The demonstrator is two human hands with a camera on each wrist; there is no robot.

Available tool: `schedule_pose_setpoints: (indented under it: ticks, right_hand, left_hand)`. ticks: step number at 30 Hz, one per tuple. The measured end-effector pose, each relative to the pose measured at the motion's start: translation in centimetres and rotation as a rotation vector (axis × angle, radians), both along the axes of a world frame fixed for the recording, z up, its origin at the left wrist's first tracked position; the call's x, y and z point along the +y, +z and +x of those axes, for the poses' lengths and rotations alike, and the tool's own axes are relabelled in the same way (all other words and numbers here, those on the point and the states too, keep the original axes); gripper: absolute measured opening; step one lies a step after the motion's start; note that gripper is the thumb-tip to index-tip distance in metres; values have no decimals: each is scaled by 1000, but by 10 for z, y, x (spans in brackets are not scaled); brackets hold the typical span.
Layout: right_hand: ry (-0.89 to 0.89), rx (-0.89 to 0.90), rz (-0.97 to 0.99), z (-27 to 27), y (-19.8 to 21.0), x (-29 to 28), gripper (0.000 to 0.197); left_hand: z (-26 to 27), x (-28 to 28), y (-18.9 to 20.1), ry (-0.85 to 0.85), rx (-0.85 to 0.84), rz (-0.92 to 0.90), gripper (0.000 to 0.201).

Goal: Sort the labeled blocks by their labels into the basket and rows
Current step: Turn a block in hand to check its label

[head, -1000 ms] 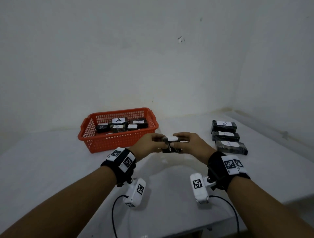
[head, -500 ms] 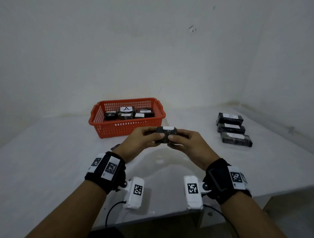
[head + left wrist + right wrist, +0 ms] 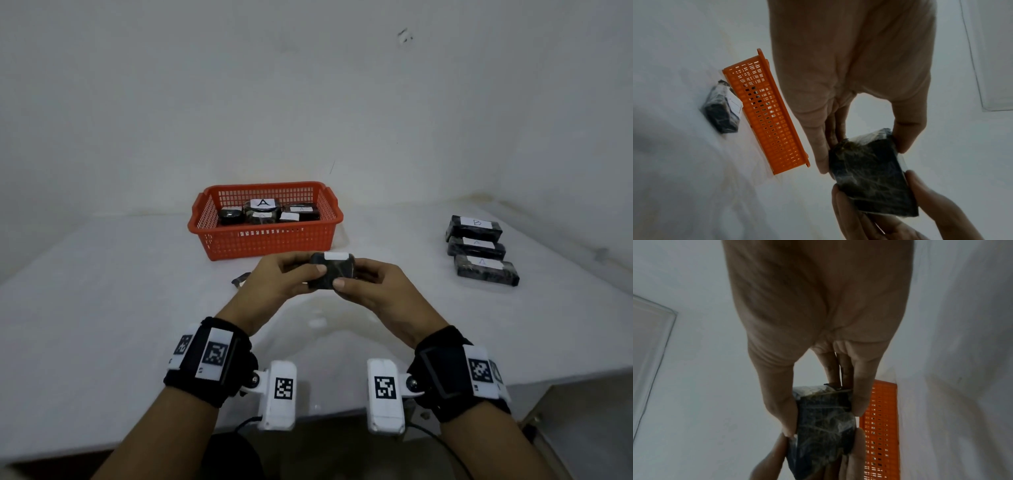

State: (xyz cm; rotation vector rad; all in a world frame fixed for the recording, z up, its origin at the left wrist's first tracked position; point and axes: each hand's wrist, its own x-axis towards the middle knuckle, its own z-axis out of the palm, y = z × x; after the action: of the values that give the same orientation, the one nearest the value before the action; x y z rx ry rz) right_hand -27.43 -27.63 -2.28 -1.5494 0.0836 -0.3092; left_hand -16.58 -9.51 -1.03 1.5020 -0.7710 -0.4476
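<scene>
Both hands on one block (image 3: 331, 271), held in the air over the table (image 3: 102, 308), just in front of the basket (image 3: 263, 243). Left hand (image 3: 277, 281) pinches its left end: thumb on the near face, fingers curled behind. Right hand (image 3: 373, 287) pinches the right end the same way. Left wrist view shows the same hold: left thumb and fingers at one end of the dark, plastic-wrapped block (image 3: 869, 175), right-hand fingers (image 3: 925, 194) at the other. Right wrist view agrees: block (image 3: 824, 426) clamped between thumb and fingers of both hands.

White label strip on the block's top edge; its letter is unreadable.

Basket is orange mesh and holds several dark blocks. One label (image 3: 263, 202) reads A; the others are too faint to read.

Row of three blocks sits far right on the table, touching or nearly so: the far one (image 3: 474, 228) is labeled B, the near one (image 3: 486, 270) A, and the middle one (image 3: 476, 248) is faint.

One more wrapped block (image 3: 721, 107) lies on the table just beside the basket's outer wall, partly hidden behind the left hand in the head view.
</scene>
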Motion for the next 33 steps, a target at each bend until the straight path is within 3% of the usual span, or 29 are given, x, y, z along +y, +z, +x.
schedule_pose_setpoints:
  ticks: [14,19,23,28,33]
  right_hand:
    - [-1,10,2,-12,-4,5,35]
    - [7,112,202,-15,-2,10,36]
    - [-64,91,207,-15,-8,12,32]
    - [-85,24,180,-22,-13,13,36]
    - [-111,44,172,-23,-14,16,38]
  left_hand:
    - [-14,11,0,19,-64,58,41]
    - [-21,10,1,29,-97,54,54]
    - [-27,8,-4,-28,-85,79,63]
    - [-36,5,-5,57,-19,41,30]
    - [-36,3,-14,163,-18,29,29]
